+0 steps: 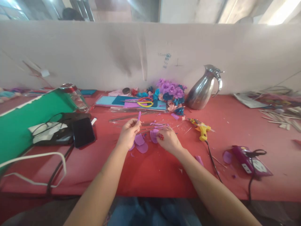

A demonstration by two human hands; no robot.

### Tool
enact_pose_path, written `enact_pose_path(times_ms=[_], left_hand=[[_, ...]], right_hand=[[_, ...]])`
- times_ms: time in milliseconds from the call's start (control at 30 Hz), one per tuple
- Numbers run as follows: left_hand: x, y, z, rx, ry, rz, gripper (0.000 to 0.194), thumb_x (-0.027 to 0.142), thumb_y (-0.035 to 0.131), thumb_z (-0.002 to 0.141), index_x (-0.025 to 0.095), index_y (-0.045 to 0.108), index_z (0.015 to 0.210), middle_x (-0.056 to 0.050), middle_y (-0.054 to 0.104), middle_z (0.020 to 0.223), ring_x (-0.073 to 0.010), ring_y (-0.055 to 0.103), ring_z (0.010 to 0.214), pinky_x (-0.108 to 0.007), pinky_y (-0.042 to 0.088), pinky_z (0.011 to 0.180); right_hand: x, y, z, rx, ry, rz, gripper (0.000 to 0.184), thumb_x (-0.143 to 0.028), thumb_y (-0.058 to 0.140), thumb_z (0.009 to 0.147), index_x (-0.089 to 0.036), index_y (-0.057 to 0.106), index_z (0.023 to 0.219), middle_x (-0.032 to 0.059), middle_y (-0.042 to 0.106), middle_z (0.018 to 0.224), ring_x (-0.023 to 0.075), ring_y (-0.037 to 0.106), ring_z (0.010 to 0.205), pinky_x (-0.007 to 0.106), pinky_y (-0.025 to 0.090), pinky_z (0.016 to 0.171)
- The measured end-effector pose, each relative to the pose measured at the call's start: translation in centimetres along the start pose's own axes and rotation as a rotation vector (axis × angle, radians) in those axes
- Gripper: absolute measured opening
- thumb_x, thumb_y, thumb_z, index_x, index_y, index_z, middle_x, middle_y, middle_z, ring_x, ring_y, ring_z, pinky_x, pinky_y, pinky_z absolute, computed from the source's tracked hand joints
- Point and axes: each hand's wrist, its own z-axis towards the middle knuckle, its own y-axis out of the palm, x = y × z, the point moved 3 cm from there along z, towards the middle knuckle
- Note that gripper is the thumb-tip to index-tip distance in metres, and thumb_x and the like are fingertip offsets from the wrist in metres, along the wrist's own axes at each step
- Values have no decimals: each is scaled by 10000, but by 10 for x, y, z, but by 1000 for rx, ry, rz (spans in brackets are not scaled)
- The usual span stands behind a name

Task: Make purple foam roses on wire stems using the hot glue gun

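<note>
My left hand [129, 133] pinches a small rolled purple piece [139, 116] that sticks up between thumb and fingers. Just to the right, my right hand [169, 139] has its fingers closed at the edge of a purple petal-shaped piece [153, 136]; whether that piece is lifted off the table I cannot tell. Something red with pale spots [161, 136] shows at the right fingers. Between and below the hands lie more purple petal pieces [141, 147], partly overlapping. Thin sticks or wires [127, 116] are spread behind the hands.
Scissors [144, 102] rest on coloured sheets [105, 101] at the back, beside purple paper flowers [172, 89]. A metal jug [202, 91], a yellow glue gun [202, 130] and a corded purple box [249, 161] are rightward. A phone [83, 132] and a jar [76, 99] stand left.
</note>
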Motion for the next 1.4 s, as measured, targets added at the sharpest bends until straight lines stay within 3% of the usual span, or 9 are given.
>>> enact_pose_path(times_ms=[133,267,400,500,700,967,1133,1267,1400], left_hand=[[-4,-6,-3,48,57,32,179,260,755,664,172,599,663,32,501,619,-60,368,520,-207,287,498],[-2,-7,-2,54,48,79,171,250,757,634,173,607,658,31,507,604,-67,363,511,-217,270,485],[-7,-5,-3,86,-7,126,165,239,766,588,172,633,658,38,527,595,-71,389,516,-224,305,517],[-10,-4,-5,89,-19,177,168,275,769,589,177,654,665,21,579,632,-104,478,591,-242,362,592],[-6,-6,-6,111,-10,319,135,264,758,602,174,668,647,-2,627,663,-149,541,682,-275,397,683],[-13,-12,-3,122,-42,408,113,219,749,604,171,648,591,3,617,607,-152,549,654,-284,398,697],[-11,-10,-4,92,-15,451,134,291,762,631,183,684,628,-26,668,673,-185,588,715,-293,415,714],[-7,0,-10,-81,-40,391,314,483,641,758,185,737,735,-68,696,753,-185,604,708,-278,432,634],[-6,7,-15,-242,-111,348,318,357,782,635,184,738,899,-69,716,841,-176,621,706,-278,457,650]], right_hand=[[2,0,1,31,-20,29,187,-70,552,704,-210,674,686,56,713,857,224,604,902,354,438,847],[-18,-3,-1,82,-76,41,146,-137,574,763,-208,700,785,69,706,905,236,572,963,360,427,863],[-52,3,-2,-34,-200,-29,200,-170,612,763,-226,710,928,68,686,987,262,517,996,387,416,862],[-65,11,-1,-94,-279,-101,138,-163,590,794,-218,711,831,76,686,938,265,503,985,403,394,861],[-56,10,0,-35,-151,-16,155,-132,568,781,-205,691,841,55,701,851,235,524,909,359,397,818],[-62,-1,-15,-153,-275,-25,91,-183,609,717,-204,666,785,55,702,848,242,543,898,376,397,844],[-52,-5,-9,-76,-77,266,124,-148,544,735,-209,651,724,33,680,764,195,566,800,313,431,767],[-40,-8,-2,-99,239,677,133,-244,513,759,-196,611,683,-13,609,647,133,541,631,254,414,632],[-30,-8,2,-122,435,1017,201,-335,554,736,-182,576,608,-26,550,550,108,490,545,234,386,565]])
